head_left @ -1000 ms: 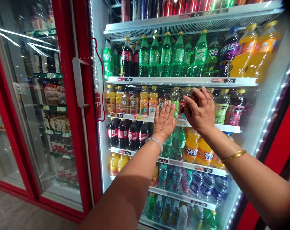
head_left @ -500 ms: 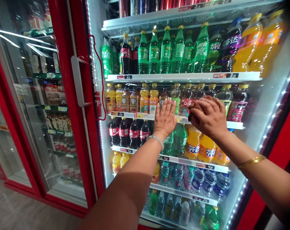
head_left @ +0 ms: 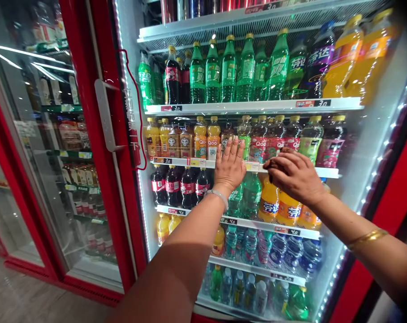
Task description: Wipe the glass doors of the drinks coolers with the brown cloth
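Note:
My left hand (head_left: pixel 229 167) is stretched out flat with its fingers spread, palm toward the lit drinks cooler. It appears to rest on a clear glass surface in front of the bottles, though contact is hard to confirm. Behind its fingertips is a brown-labelled bottle (head_left: pixel 227 131). To the right, my right hand (head_left: pixel 292 174) is bent at the knuckles, fingers curled together and pointing left. Dark patches show at its fingertips; whatever it may hold is hidden. Orange soda bottles (head_left: pixel 270 207) stand just below it, and Qoo bottles (head_left: pixel 258 146) above left.
Green soda bottles (head_left: pixel 229 74) line the upper shelf (head_left: pixel 250 106). Cola bottles (head_left: pixel 188 184) stand lower left. A grey door handle (head_left: pixel 105 115) sits on the red frame at left. Another glass-doored cooler (head_left: pixel 84 264) stands farther left, above the tiled floor (head_left: pixel 38 298).
My right hand has lowered slightly and moved a little right, its fingers straightening somewhat. My left hand stays flat in nearly the same place. The view has shifted slightly.

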{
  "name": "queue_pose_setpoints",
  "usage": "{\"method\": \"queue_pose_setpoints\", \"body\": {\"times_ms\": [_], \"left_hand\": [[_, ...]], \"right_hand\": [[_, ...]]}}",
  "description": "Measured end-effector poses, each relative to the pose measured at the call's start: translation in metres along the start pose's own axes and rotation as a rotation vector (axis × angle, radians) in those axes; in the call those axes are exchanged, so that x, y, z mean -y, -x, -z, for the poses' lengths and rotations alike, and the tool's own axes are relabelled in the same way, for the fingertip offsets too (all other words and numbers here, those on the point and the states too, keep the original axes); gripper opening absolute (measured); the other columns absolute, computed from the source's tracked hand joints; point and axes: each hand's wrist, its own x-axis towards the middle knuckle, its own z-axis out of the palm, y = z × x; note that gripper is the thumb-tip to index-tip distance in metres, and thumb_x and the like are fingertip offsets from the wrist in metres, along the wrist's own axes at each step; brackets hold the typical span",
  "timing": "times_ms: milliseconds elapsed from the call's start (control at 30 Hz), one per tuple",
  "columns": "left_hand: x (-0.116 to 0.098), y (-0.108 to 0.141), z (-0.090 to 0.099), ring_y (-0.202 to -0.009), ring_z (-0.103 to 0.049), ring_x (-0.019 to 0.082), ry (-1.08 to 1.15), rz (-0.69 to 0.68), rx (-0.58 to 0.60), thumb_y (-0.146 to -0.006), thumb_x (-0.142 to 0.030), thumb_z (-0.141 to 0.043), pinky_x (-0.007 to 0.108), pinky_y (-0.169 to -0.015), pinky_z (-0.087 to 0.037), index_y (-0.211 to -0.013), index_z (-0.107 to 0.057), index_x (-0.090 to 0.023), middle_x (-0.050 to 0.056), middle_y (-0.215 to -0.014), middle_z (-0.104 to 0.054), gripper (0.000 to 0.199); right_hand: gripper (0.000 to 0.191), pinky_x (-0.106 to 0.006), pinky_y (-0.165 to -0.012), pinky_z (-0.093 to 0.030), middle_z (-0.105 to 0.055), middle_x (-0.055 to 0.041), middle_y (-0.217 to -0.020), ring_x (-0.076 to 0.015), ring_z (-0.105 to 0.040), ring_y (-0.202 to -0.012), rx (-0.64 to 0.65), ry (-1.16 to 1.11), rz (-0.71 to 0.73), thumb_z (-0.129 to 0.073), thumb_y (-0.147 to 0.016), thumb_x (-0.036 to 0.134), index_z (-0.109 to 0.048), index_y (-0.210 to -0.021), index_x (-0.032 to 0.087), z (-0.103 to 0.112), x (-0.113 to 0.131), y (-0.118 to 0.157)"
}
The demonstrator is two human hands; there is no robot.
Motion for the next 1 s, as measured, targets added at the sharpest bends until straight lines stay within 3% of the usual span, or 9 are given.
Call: {"method": "queue_pose_setpoints", "body": {"times_ms": [100,200,333,433,533,633,800,900,1000], "left_hand": [[0.0,0.0,0.001,-0.167,-0.005,0.027,0.007,0.004,0.01,-0.101,-0.029,-0.05,0.056,-0.137,-0.003,-0.17,-0.014,-0.016,0.008,-0.178,-0.016,0.079],[-0.001,0.0,0.002,-0.167,-0.005,0.027,0.003,0.01,0.014,-0.102,-0.03,-0.049,0.056,-0.137,-0.002,-0.17,-0.014,-0.017,0.008,-0.179,-0.014,0.078],[0.0,0.0,0.002,-0.166,-0.008,0.025,-0.017,0.014,0.017,-0.103,-0.029,-0.045,0.055,-0.137,-0.005,-0.169,-0.019,-0.017,0.008,-0.178,-0.018,0.072],[0.0,0.0,0.002,-0.166,-0.009,0.026,-0.022,0.006,0.017,-0.104,-0.03,-0.044,0.056,-0.137,-0.008,-0.169,-0.021,-0.017,0.008,-0.178,-0.019,0.071],[0.0,0.0,0.003,-0.166,-0.009,0.029,-0.011,0.004,0.028,-0.102,-0.03,-0.047,0.058,-0.137,-0.01,-0.17,-0.019,-0.016,0.009,-0.178,-0.017,0.075],[-0.001,0.0,0.004,-0.166,-0.009,0.029,0.002,0.001,0.041,-0.101,-0.03,-0.049,0.059,-0.137,-0.009,-0.17,-0.017,-0.015,0.009,-0.178,-0.016,0.078],[0.0,0.001,0.004,-0.167,-0.008,0.028,-0.002,0.005,0.029,-0.102,-0.03,-0.048,0.058,-0.137,-0.008,-0.17,-0.016,-0.016,0.008,-0.178,-0.016,0.077],[0.0,0.001,0.003,-0.167,-0.008,0.028,-0.012,0.0,0.02,-0.102,-0.031,-0.047,0.058,-0.137,-0.01,-0.17,-0.017,-0.016,0.009,-0.178,-0.017,0.076],[0.0,0.001,0.004,-0.166,-0.009,0.027,-0.029,-0.005,0.015,-0.101,-0.03,-0.048,0.058,-0.137,-0.011,-0.169,-0.019,-0.016,0.009,-0.178,-0.017,0.076]], "right_hand": [[0.013,-0.052,-0.102,-0.048,-0.068,-0.0076,-0.129,-0.0317,-0.057,-0.127,-0.031,0.032,-0.327,-0.066,-0.092,0.031,-0.073,-0.103,0.029,-0.008,-0.019,-0.032],[0.02,-0.057,-0.099,-0.046,-0.065,-0.0124,-0.132,-0.0353,-0.056,-0.125,-0.102,0.031,-0.539,-0.065,-0.092,0.035,-0.073,-0.108,0.026,-0.023,-0.013,-0.079],[0.016,-0.053,-0.112,-0.043,-0.067,-0.0053,-0.132,-0.0279,-0.053,-0.132,-0.074,0.001,-0.313,-0.062,-0.094,0.027,-0.071,-0.106,0.031,-0.029,0.023,-0.091],[0.018,-0.049,-0.118,-0.041,-0.07,-0.0008,-0.13,-0.023,-0.052,-0.135,-0.04,-0.06,-0.036,-0.067,-0.093,0.025,-0.07,-0.108,0.033,-0.019,0.039,-0.051],[0.021,-0.047,-0.119,-0.043,-0.072,0.0007,-0.126,-0.0212,-0.054,-0.134,-0.026,-0.086,0.104,-0.071,-0.091,0.023,-0.07,-0.109,0.033,-0.004,0.026,-0.007],[0.009,-0.046,-0.115,-0.046,-0.072,-0.0011,-0.124,-0.0247,-0.057,-0.13,-0.025,0.017,0.007,-0.071,-0.092,0.028,-0.071,-0.101,0.031,0.0,-0.005,0.003],[0.011,-0.053,-0.102,-0.05,-0.069,-0.0089,-0.126,-0.0327,-0.059,-0.124,-0.171,0.073,-0.385,-0.065,-0.093,0.031,-0.074,-0.098,0.027,-0.021,-0.022,-0.054],[0.01,-0.054,-0.115,-0.045,-0.069,-0.0063,-0.126,-0.0294,-0.058,-0.128,-0.192,0.085,-0.311,-0.064,-0.094,0.029,-0.073,-0.098,0.028,-0.028,-0.001,-0.075],[0.008,-0.048,-0.123,-0.041,-0.071,-0.001,-0.126,-0.0231,-0.057,-0.133,-0.137,0.04,-0.099,-0.067,-0.094,0.026,-0.07,-0.1,0.031,-0.021,0.018,-0.057]]}}
